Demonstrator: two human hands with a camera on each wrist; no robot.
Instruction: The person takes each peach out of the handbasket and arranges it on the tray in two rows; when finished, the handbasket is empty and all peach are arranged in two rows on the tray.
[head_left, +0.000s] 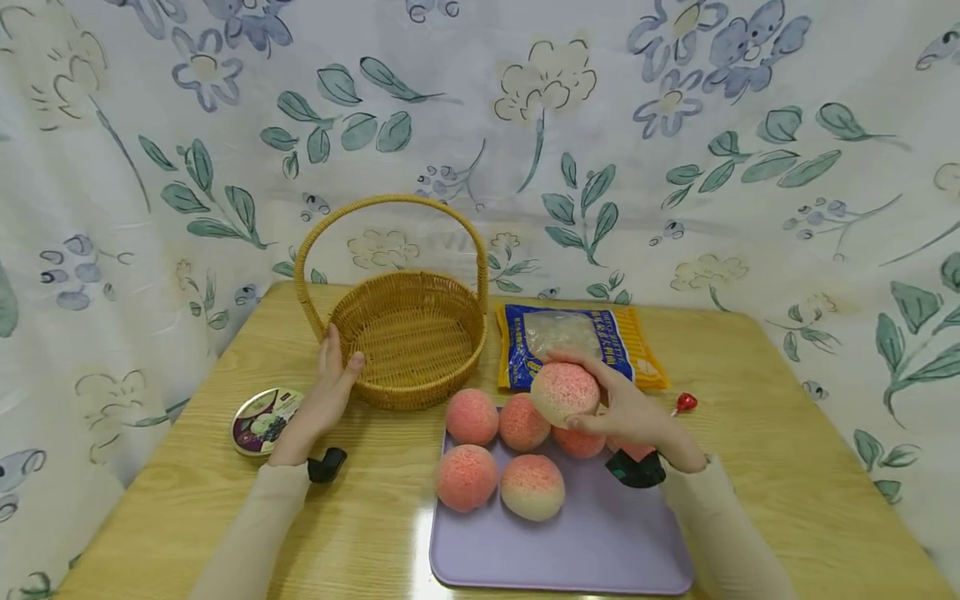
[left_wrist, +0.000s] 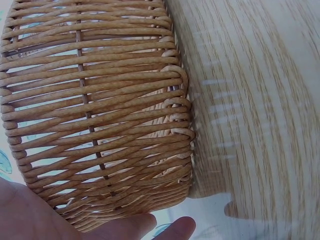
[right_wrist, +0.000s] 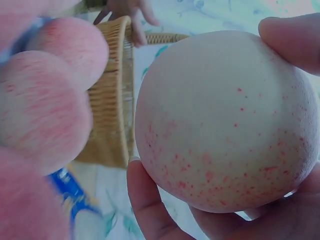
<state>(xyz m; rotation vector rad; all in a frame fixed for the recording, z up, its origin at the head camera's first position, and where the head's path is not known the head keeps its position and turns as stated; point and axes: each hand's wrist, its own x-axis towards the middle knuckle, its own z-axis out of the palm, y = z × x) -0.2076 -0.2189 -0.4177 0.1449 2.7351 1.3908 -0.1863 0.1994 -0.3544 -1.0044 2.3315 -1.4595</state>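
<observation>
My right hand (head_left: 626,408) holds a pink-and-white toy peach (head_left: 564,393), thumb on one side and fingers round the other. It is above the lilac tray (head_left: 570,550), on which several more peaches (head_left: 466,478) lie. The held peach (right_wrist: 225,125) fills much of the right wrist view. At the left side of a wicker basket (head_left: 420,383) with a tall handle, my left hand (head_left: 327,392) holds the rim, its thumb toward the inside and its fingers along the outside. In the left wrist view the woven wall (left_wrist: 95,115) hides part of that hand.
Behind the tray lies a blue and yellow food packet (head_left: 577,337). A red-wrapped lollipop (head_left: 685,403) is right of it, partly behind my right hand. An oval tin (head_left: 264,421) sits left of my left wrist. A floral curtain (head_left: 480,125) hangs behind the wooden table (head_left: 360,517).
</observation>
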